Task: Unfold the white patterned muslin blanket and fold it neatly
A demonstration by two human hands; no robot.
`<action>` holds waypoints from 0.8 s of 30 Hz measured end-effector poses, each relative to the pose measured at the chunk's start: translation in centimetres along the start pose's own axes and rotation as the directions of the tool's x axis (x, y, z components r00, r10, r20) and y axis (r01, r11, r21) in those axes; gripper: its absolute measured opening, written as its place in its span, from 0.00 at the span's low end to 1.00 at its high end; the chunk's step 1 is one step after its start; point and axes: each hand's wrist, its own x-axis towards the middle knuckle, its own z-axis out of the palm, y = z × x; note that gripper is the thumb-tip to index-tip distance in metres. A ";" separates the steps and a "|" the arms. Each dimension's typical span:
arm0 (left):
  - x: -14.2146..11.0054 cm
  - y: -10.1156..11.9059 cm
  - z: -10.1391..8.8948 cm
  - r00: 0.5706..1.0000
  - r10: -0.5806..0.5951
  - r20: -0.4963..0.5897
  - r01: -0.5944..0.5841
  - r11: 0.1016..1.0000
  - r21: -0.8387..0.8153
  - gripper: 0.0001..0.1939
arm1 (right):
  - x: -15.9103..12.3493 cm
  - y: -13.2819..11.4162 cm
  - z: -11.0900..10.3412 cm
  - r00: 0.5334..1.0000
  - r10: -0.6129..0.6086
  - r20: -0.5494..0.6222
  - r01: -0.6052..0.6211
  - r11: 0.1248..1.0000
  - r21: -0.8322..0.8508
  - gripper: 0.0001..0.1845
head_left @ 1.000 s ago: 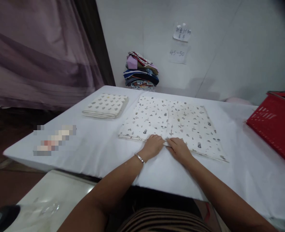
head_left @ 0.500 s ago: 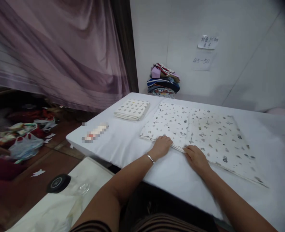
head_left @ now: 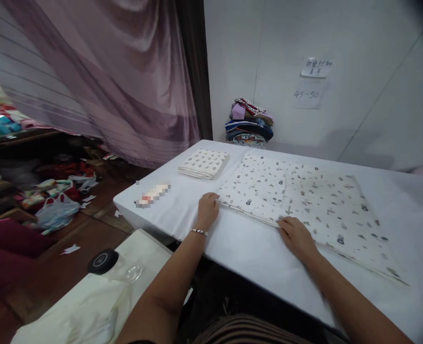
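A white cloth with small grey and brown prints (head_left: 322,205) lies spread on the white-covered table (head_left: 247,258). Its left part is folded over, and the folded layer's edge runs front to back near the middle. My left hand (head_left: 208,208), with a bracelet at the wrist, pinches the cloth's near left corner. At the front edge, where the folded layer ends, my right hand (head_left: 295,234) has its fingers closed on the cloth; the thumb is partly hidden. Behind my left hand lies a folded cloth with grey prints (head_left: 204,163).
A blurred-out object (head_left: 152,195) lies at the table's left end. A stack of folded fabrics (head_left: 250,123) stands against the wall behind. Lower left, a pale surface (head_left: 145,248) carries a black round object (head_left: 103,261). Bags (head_left: 57,212) lie on the floor beneath a curtain (head_left: 140,76).
My left hand has slid left along the cloth's front edge to its near left corner. My right hand stays at the fold's edge. The view has shifted slightly left.
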 end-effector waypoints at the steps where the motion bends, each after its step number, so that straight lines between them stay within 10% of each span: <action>1: 0.0 0.1 0.1 1.000 0.029 0.008 -0.029 1.000 -0.006 0.15 | 0.0 0.0 0.0 1.000 -0.001 -0.003 0.001 1.000 0.001 0.14; 12: 0.4 1.1 0.7 0.948 0.213 0.239 -0.235 0.969 0.070 0.11 | 0.1 0.0 -0.2 1.000 0.009 0.009 -0.009 1.000 0.021 0.14; 24: 0.5 1.3 0.4 0.964 0.201 0.177 -0.211 0.977 0.042 0.11 | 0.1 0.0 -0.3 0.999 0.032 0.025 -0.033 0.999 0.036 0.14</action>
